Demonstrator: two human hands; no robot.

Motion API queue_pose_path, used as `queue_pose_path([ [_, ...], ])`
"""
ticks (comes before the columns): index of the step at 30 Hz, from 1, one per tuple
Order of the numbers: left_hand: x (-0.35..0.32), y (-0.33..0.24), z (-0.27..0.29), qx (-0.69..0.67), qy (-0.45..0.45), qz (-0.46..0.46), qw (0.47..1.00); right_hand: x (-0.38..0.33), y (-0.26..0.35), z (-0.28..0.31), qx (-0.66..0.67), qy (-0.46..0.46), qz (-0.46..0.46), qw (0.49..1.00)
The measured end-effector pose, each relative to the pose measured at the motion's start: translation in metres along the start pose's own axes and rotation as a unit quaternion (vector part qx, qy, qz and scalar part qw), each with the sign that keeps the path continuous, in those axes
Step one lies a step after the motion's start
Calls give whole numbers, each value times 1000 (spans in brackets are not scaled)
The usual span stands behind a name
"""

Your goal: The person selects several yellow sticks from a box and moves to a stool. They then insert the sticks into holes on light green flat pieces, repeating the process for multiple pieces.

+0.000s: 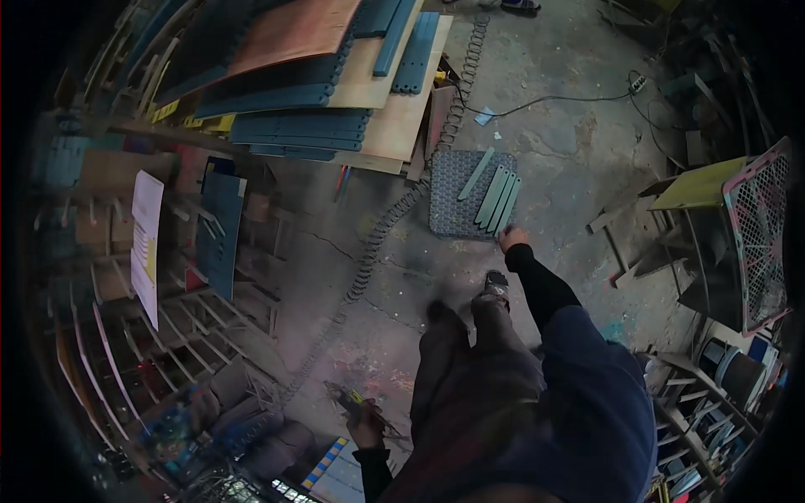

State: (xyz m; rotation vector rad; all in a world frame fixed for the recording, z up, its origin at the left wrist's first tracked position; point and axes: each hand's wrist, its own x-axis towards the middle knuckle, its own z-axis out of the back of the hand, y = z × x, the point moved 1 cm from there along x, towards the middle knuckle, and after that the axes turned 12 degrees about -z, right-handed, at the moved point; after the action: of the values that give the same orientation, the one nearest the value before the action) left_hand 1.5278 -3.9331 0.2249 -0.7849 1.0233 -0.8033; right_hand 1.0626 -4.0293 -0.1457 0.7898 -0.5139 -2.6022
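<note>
Clock ctr. = mat [444,189]: slats [500,199] on it, grouped at 3, one apart at 12. R hand [513,239] at mat's 4–5 o'clock corner; L hand [366,428], w/ tool [346,400], at 7. Hose [387,223] on floor [587,176], 12 to 7, passing mat's L side. Board stack [293,42], 10; rack [189,342] w/ panels [222,239], 8–9; cable [570,100], approx. 2; crate [759,226], 3 o'clock.
</note>
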Motion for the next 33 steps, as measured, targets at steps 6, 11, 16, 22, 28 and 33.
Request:
queue_pose_path([
  [6, 43, 10, 7, 120, 48, 56, 990, 31, 101, -35, 81, -4, 39, 996],
  [11, 110, -6, -7, 171, 81, 59, 980, 45, 156, -43, -20, 30, -21, 999],
  [16, 154, -25, 5, 214, 92, 38, 972, 82, 143, -81, 72, 19, -91, 993],
  [22, 181, -27, -3, 199, 152, 34, 967, 24, 126, -46, 101, -35, 14, 994],
  [28, 195, -42, -44, 220, 227, 11, 949, 6, 70, -33, 110, -59, -38, 991],
  [33, 207, -42, -52, 206, 251, 8, 946, 0, 74, -24, 117, -66, 26, 991],
])
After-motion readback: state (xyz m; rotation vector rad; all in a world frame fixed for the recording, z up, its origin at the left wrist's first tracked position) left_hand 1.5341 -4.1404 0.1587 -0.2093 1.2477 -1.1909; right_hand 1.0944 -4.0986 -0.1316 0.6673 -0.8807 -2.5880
